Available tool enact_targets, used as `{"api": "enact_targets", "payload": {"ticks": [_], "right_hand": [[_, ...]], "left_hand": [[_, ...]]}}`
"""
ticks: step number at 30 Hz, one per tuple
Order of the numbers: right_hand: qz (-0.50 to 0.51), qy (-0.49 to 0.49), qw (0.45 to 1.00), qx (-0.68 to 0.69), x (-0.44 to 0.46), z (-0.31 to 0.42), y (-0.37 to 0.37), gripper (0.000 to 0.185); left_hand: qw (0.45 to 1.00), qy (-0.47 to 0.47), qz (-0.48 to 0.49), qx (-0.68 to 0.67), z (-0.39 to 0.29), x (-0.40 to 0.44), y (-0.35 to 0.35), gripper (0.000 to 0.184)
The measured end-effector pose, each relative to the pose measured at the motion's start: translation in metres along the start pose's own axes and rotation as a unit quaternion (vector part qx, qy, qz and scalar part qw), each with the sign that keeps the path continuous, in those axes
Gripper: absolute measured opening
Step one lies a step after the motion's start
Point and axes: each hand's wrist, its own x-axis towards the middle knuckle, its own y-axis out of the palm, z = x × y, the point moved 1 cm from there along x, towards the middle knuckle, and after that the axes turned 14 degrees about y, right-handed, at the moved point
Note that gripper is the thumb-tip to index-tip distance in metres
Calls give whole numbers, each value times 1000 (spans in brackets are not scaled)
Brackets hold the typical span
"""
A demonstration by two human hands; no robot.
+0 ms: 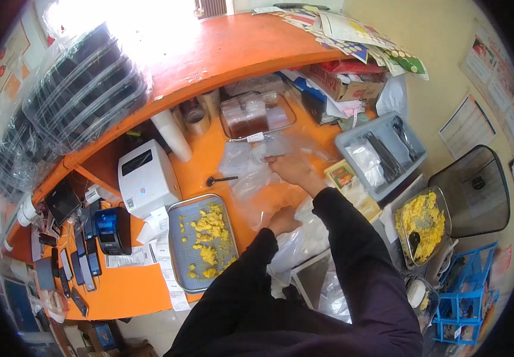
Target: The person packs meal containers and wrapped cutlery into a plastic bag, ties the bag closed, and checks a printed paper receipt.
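Clear plastic bags (252, 191) are spread over an orange bench (120, 297) at the centre of the frame. The right hand (294, 169) is stretched across their upper part, and the left hand (284, 221) is placed lower, just beside the plastic's near edge; whether the fingers of either hand are pinching the film cannot be told. Scrambled-looking yellow food (209, 232) is scattered on a metal tray (182, 262), left of centre. More is heaped in a clear container (447, 217) at the right, below a grey bin (345, 143) of utensils.
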Motion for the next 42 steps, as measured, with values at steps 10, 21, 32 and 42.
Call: {"api": "enact_targets", "payload": {"ticks": [10, 21, 32, 42], "right_hand": [[57, 54, 992, 98, 4, -19, -20, 21], [-34, 39, 990, 133, -13, -16, -34, 25], [-148, 32, 986, 70, -75, -20, -66, 13], [-146, 138, 966, 164, -163, 32, -20, 12]], "left_hand": [[997, 77, 22, -10, 25, 36, -85, 74], [972, -97, -152, 153, 102, 63, -37, 44], [963, -40, -245, 109, 119, 54, -26, 40], [974, -21, -185, 128, 123, 30, -22, 37]]}}
